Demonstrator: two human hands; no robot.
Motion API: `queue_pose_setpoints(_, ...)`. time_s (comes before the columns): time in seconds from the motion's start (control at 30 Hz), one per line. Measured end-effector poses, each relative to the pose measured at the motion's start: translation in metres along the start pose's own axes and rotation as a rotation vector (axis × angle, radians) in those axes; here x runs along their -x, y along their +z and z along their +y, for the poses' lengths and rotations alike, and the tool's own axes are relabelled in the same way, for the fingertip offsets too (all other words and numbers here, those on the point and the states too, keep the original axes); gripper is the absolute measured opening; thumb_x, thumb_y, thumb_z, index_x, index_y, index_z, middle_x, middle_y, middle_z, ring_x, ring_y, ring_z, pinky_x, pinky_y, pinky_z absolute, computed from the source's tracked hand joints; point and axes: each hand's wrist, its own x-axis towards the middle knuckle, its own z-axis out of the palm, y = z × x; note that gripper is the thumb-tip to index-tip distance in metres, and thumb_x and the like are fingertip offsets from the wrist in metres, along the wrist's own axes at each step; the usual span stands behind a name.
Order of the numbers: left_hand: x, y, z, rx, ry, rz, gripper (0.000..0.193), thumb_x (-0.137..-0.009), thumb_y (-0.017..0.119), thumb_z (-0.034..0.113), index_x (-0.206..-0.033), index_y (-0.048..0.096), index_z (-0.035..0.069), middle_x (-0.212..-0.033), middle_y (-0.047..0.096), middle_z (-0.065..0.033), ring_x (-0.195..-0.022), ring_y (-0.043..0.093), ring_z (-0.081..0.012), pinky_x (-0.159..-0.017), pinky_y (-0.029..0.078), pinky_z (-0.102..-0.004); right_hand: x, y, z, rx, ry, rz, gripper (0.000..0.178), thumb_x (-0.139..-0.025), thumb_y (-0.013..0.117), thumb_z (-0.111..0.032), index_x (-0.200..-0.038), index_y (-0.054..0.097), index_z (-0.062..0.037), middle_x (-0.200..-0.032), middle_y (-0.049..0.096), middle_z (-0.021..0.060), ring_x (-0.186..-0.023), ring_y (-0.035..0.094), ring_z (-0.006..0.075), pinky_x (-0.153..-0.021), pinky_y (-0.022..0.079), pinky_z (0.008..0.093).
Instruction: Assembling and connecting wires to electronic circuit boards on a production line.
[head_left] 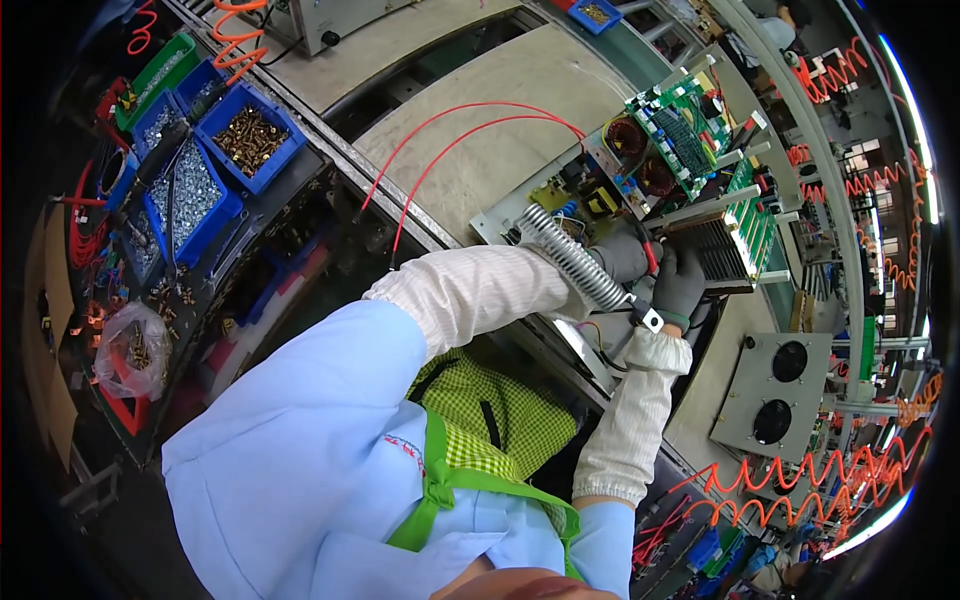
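Note:
Both my hands wear grey gloves and work close together at an open electronic assembly. My left hand is closed beside a short red-and-black piece, its fingers partly hidden behind a metal coil. The coil slants across the front of the assembly and ends in a flat tab with a hole. Just right of it, my right hand has its fingers bent together near the dark finned heat sink; what they pinch is hidden. Green circuit boards stand above the hands, with copper-wound rings beside them.
Two red cables arc leftward from the assembly over the worktable. Blue bins hold brass screws and silver fasteners at the left. A grey box with two fans stands to the right, near coiled orange air hoses.

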Motion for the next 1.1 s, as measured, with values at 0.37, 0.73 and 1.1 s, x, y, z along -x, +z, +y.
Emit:
queue_pose_setpoints(0.37, -0.003, 0.014, 0.006, -0.082, 0.03, 0.05, 0.016, -0.081, 0.051, 0.024, -0.085, 0.06, 0.01, -0.08, 0.059, -0.0163, -0.076, 0.06, -0.0349, -0.067, 0.047, -0.0443, 0.005, -0.01, -0.002, 0.066, -0.066, 0.041, 0.022, -0.082, 0.053, -0.016, -0.094, 0.065, -0.0024, -0.085, 0.064, 0.0226, -0.079, 0.06, 0.0399, -0.071, 0.046, 0.044)
queue_pose_setpoints(0.73, -0.005, 0.021, 0.008, -0.063, -0.023, 0.018, 0.018, -0.081, 0.052, 0.026, -0.087, 0.063, 0.013, -0.085, 0.06, -0.0127, -0.079, 0.059, -0.0331, -0.069, 0.047, -0.0426, 0.001, -0.009, 0.005, 0.044, 0.091, -0.06, 0.03, -0.079, 0.051, -0.014, -0.101, 0.062, 0.0024, -0.092, 0.064, 0.0223, -0.084, 0.061, 0.0383, -0.075, 0.047, 0.0428)
queue_pose_setpoints(1.1, -0.016, 0.056, -0.017, 0.132, -0.072, -0.075, 0.019, -0.082, 0.054, 0.025, -0.081, 0.062, 0.008, -0.082, 0.06, -0.0151, -0.077, 0.059, -0.0324, -0.067, 0.048, -0.0412, 0.004, -0.012, 0.007, 0.193, 0.088, 0.016, 0.024, -0.078, 0.049, -0.013, -0.088, 0.066, -0.0002, -0.08, 0.065, 0.0203, -0.074, 0.063, 0.0348, -0.069, 0.048, 0.0397)
